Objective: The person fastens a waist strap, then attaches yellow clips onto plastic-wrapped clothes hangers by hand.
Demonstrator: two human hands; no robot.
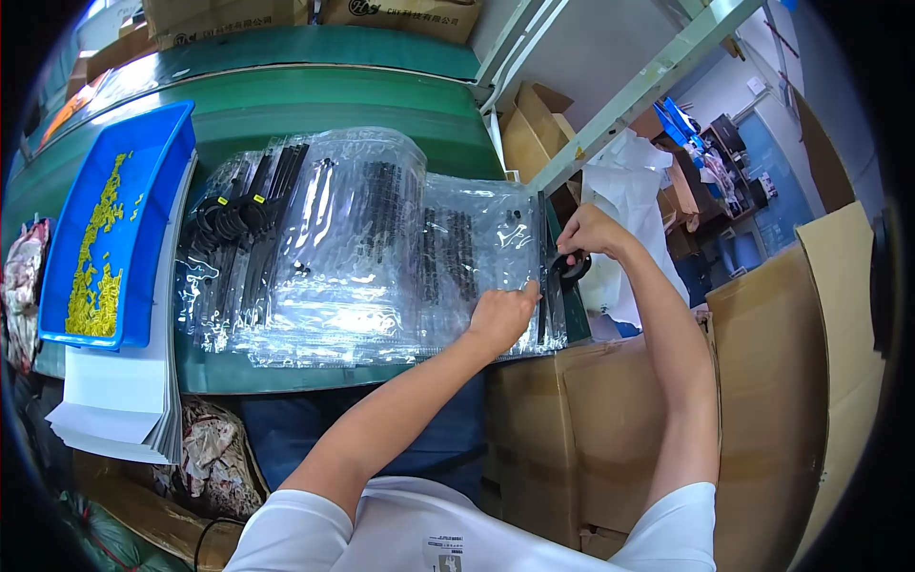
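- My right grip (pixel 593 232) is closed on a black curved piece (pixel 575 270), beside the plastic packs' right edge.
- My left grip (pixel 502 319) rests on the clear plastic packs (pixel 488 198); pinching, I can't tell.
- I judge this as edge handling, calling for steady plastic.
- Beyond the bench (pixel 448 124), a carton (pixel 410 19) reads "科技有限公司".

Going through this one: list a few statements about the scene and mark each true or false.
1. The blue tray holds small yellow pieces. True.
2. The left hand is inside the tray. False: it is at the clear plastic bags, near their right end.
3. The right hand is at a black curved piece. True.
4. The work surface is red. False: it is green.
5. The person's sleeves are white. True.
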